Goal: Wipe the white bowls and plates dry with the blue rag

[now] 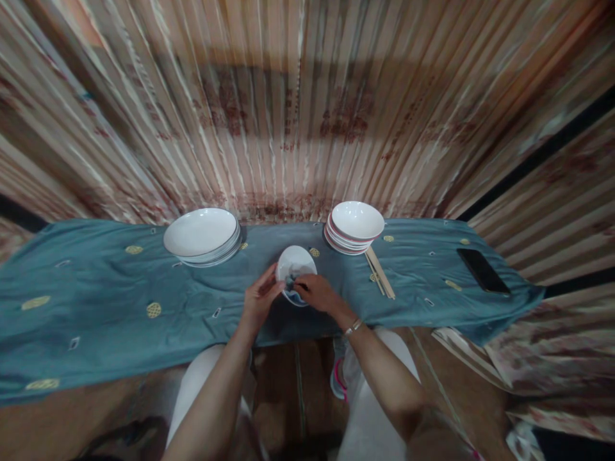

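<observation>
A small white bowl (292, 257) with blue patterning on its lower part is at the table's front middle, tilted toward me. My left hand (262, 294) grips its left rim, fingers and thumb at the edge. Over the bowl's right side, my right hand (314, 291) is closed in a pinch. At its fingertips, inside the bowl, shows a small grey-blue thing (290, 280), too blurred to name.
A stack of large white plates (202, 232) stands at back left. Several white bowls (358, 221) are stacked at back right, with wooden chopsticks (379, 272) beside them. A black phone (483, 271) lies far right on the teal tablecloth (110, 282). Pleated curtains (288, 128) hang behind.
</observation>
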{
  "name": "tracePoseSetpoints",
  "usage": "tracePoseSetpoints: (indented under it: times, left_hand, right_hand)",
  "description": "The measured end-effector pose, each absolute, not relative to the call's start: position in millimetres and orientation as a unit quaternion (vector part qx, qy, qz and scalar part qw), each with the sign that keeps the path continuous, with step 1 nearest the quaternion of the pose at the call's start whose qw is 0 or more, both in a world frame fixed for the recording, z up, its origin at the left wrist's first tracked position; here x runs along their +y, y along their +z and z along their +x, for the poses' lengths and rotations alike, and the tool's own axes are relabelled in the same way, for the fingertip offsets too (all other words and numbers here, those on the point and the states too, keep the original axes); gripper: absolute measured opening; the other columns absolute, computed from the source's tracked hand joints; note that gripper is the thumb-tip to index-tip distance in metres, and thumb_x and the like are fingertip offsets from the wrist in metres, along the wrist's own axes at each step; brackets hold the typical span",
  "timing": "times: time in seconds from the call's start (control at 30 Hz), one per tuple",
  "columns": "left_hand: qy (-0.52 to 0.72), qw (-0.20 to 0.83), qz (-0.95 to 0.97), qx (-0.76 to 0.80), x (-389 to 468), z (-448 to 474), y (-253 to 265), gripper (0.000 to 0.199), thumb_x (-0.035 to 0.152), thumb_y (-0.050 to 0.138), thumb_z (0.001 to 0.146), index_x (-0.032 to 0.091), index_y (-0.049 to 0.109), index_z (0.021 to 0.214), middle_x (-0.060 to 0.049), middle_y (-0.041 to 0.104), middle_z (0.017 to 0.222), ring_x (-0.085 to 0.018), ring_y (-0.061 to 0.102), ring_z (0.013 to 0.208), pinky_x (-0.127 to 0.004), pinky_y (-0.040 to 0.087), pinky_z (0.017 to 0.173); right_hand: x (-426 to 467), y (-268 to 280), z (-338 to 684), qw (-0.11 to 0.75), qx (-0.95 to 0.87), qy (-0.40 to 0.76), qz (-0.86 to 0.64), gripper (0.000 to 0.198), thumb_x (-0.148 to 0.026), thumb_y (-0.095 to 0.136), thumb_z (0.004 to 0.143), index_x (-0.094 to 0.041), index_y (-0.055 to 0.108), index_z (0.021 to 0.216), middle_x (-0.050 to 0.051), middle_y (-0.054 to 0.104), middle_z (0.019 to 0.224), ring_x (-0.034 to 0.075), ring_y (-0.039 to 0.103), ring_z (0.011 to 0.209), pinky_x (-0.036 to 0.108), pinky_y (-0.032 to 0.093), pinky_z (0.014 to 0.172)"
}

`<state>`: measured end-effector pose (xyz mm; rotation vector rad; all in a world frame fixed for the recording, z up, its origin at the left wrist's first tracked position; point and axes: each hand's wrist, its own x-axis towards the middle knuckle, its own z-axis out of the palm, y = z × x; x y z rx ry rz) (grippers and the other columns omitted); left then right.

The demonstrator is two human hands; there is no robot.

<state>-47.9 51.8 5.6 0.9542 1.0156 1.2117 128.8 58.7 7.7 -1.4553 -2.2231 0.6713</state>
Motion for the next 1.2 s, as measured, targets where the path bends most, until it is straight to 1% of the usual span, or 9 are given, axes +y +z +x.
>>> tracePoseSetpoints:
  times: [0.17,0.27,0.37,0.47,0.6,0.8,0.9,1.03,1.2]
  left_hand:
    - [0.516,0.600,0.421,0.443,53,-48,5,0.076,0.046,0.086,0.055,0.017,0.067,0.122,-0.010,0.075,0.103,-0.024,0.070,0.092,-0.038,0.056,0.085]
    - [0.512,0.601,0.424,0.443,53,-49,6,0.073,0.045,0.086,0.055,0.018,0.068,0.121,-0.009,0.075,0.105,-0.024,0.069,0.094,-0.038,0.056,0.087]
    - [0.513,0.600,0.417,0.450,53,-49,7,0.075,0.046,0.086,0.054,0.019,0.068,0.121,-0.009,0.075,0.104,-0.025,0.069,0.095,-0.039,0.056,0.087]
    - [0.513,0.608,0.405,0.451,54,-49,8,0.078,0.047,0.086,0.053,0.019,0.067,0.123,-0.010,0.075,0.108,-0.026,0.069,0.098,-0.040,0.056,0.087]
    - [0.512,0.615,0.394,0.451,55,-49,9,0.080,0.048,0.086,0.053,0.018,0.066,0.124,-0.012,0.073,0.112,-0.028,0.069,0.099,-0.040,0.056,0.086]
    - [0.509,0.623,0.391,0.447,58,-52,8,0.073,0.044,0.085,0.058,0.019,0.067,0.124,-0.010,0.074,0.109,-0.026,0.070,0.094,-0.035,0.058,0.079]
    - [0.503,0.624,0.400,0.445,60,-53,7,0.073,0.045,0.084,0.058,0.019,0.066,0.124,-0.011,0.075,0.108,-0.027,0.070,0.092,-0.036,0.058,0.076]
    - [0.498,0.627,0.409,0.438,62,-54,7,0.074,0.047,0.084,0.059,0.018,0.066,0.125,-0.013,0.073,0.114,-0.029,0.069,0.099,-0.037,0.058,0.078]
    - [0.497,0.625,0.402,0.448,64,-55,4,0.073,0.046,0.085,0.058,0.017,0.067,0.123,-0.013,0.074,0.111,-0.029,0.069,0.096,-0.036,0.057,0.076]
  right_hand:
    - [56,0,124,0.231,-0.798,0.121,-0.544,0.035,-0.009,0.046,0.089,-0.010,0.062,0.120,0.018,0.060,0.123,0.026,0.054,0.116,0.041,0.043,0.104]
    - [63,-7,120,0.286,-0.782,0.148,-0.533,0.046,-0.011,0.044,0.089,-0.010,0.053,0.134,0.019,0.049,0.140,0.026,0.044,0.131,0.044,0.035,0.113]
    - [73,-12,115,0.351,-0.754,0.238,-0.502,0.045,-0.018,0.045,0.092,-0.014,0.052,0.136,0.016,0.045,0.146,0.023,0.038,0.138,0.042,0.029,0.117]
    - [79,-11,110,0.397,-0.711,0.350,-0.463,0.038,-0.025,0.049,0.091,-0.018,0.059,0.127,0.012,0.052,0.139,0.022,0.044,0.134,0.039,0.031,0.115]
    - [78,-2,108,0.417,-0.652,0.487,-0.405,0.030,-0.035,0.053,0.090,-0.019,0.066,0.111,0.006,0.067,0.110,0.019,0.060,0.106,0.033,0.045,0.098]
    - [73,5,123,0.329,-0.649,0.556,-0.402,0.032,-0.044,0.054,0.090,-0.017,0.071,0.087,0.001,0.064,0.077,0.015,0.059,0.073,0.028,0.048,0.072]
    - [70,10,135,0.253,-0.709,0.514,-0.411,0.028,-0.035,0.052,0.093,-0.016,0.071,0.087,0.001,0.066,0.076,0.014,0.059,0.073,0.025,0.046,0.068]
    - [60,16,142,0.180,-0.795,0.327,-0.478,0.023,-0.019,0.048,0.093,-0.016,0.071,0.088,0.004,0.070,0.081,0.015,0.062,0.076,0.025,0.047,0.073]
    - [51,8,141,0.197,-0.797,0.125,-0.557,0.026,-0.015,0.043,0.095,-0.015,0.069,0.097,0.013,0.069,0.101,0.022,0.062,0.098,0.036,0.049,0.092]
